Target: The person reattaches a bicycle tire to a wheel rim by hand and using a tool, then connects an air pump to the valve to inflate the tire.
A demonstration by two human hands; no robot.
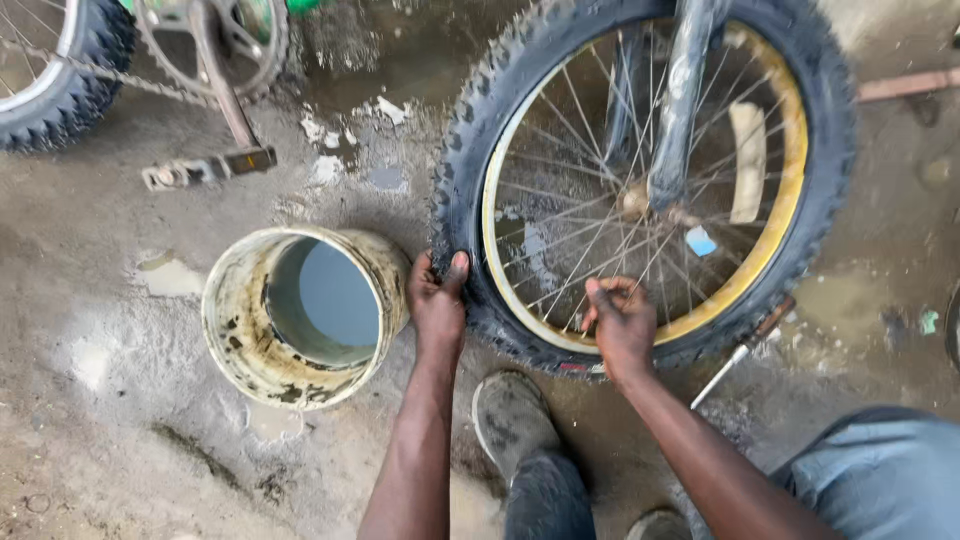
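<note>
**Two hands on a bike wheel**

A bike wheel [650, 180] stands on the wet, muddy ground [100, 350]. It has a knobby black tire [470, 130] and a yellow rim [790, 170] with thin spokes. The left hand [437, 300] grabs the tire at its lower left edge, with the fingers curled over the rubber. The right hand [622, 322] is at the bottom of the wheel. Its fingers hook over the rim and the tire edge and hold on there. A dirty bucket [300, 315] with water in it sits just left of the wheel, close to the left hand. A screwdriver [740, 350] lies on the ground by the wheel's lower right. A pedal [215, 165] and chain show at the top left. A shoe [510, 415] is below the hands.
</note>
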